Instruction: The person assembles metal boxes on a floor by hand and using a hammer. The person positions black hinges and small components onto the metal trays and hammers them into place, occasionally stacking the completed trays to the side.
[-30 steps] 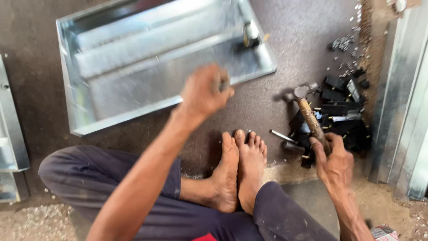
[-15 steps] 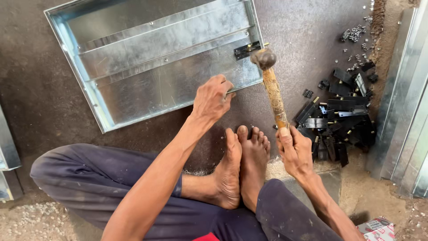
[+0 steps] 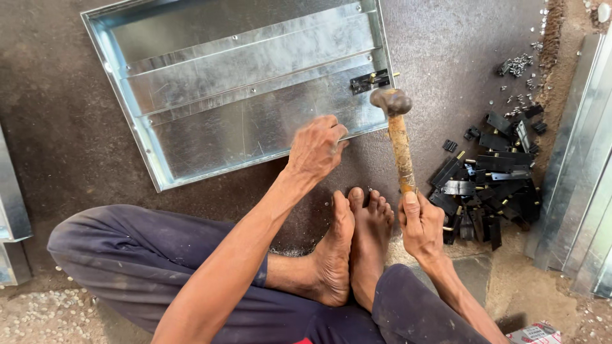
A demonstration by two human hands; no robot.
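Note:
I sit on the floor with my bare feet together. My right hand [image 3: 421,223] grips the wooden handle of a hammer [image 3: 398,137], whose metal head hangs near the front right corner of a shiny sheet-metal panel [image 3: 242,95]. A small black latch [image 3: 370,81] sits on that corner, just above the hammer head. My left hand [image 3: 315,150] rests at the panel's front edge with fingers curled; whether it pinches something small I cannot tell.
A heap of black latches [image 3: 491,185] lies on the floor to the right, with small screws [image 3: 516,64] scattered behind it. More sheet-metal pieces lean at the right edge [image 3: 583,178] and lie at the left edge [image 3: 13,216].
My right hand lifted the hammer from the latch pile and brought it left to the panel's corner. My left hand stayed by the panel's front edge.

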